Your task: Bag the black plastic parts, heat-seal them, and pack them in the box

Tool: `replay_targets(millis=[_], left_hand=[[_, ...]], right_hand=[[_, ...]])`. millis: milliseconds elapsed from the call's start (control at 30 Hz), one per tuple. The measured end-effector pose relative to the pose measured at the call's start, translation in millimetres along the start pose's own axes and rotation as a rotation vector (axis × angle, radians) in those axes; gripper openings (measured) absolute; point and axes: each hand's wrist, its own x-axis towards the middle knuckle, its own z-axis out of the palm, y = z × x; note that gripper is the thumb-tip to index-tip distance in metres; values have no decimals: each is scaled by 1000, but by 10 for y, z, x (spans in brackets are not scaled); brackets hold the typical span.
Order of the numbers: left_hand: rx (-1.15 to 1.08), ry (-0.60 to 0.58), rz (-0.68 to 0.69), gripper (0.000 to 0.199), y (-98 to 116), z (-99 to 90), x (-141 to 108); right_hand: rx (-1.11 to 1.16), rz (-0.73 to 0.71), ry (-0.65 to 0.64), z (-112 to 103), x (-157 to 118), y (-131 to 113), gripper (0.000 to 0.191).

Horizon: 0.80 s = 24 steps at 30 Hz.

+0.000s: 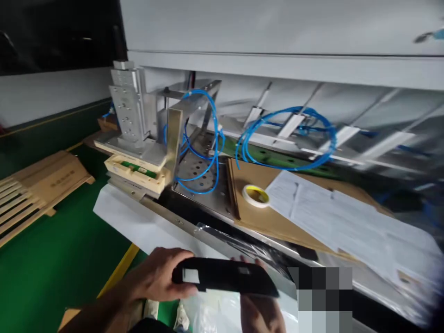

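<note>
A long black panel (pixel 222 276) with rounded left end, slanted right end and a small pale rectangular patch near each end is held low in front of me. Its left end sits in the grip of my left hand (pixel 163 274), thumb on the near side and fingers along the far edge. Under the right part is my right hand (pixel 258 312), its blurred fingertips showing past the panel's far edge. Below the panel lies clear plastic wrapping (pixel 208 312), and another strip of clear film (pixel 236 243) rests along the bench edge.
A metal press fixture (pixel 128 106) with a cream-coloured nest (pixel 138 173) stands at the left of the bench. Coiled blue tubing (pixel 333 134) lies behind cardboard (pixel 249 171), a tape roll (pixel 255 196) and paper sheets (pixel 312 212). Wooden pallets (pixel 48 185) are on the green floor.
</note>
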Motion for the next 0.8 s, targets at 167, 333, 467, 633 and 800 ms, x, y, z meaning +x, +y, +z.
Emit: replay_targets(millis=[167,333,467,633,800], left_hand=[[268,185,-156,48,-369,-433,-390],[397,280,-116,55,-716,-639,-657],[585,765,-99,51,-1090,-724,-916],[483,1266,-362,33,-1570,-394,-1292],[396,722,-283,24,-2168,620,-1398]], right_hand=[[-743,-802,-174,638,391,-229,83],[-1027,-1131,-822,1460,638,-333,67],[-1034,-1053,-815,2021,957,-251,63],[-1063,-808,-613,2866,1552,-283,60],[-840,-575,-531,3600,2028,-305,66]])
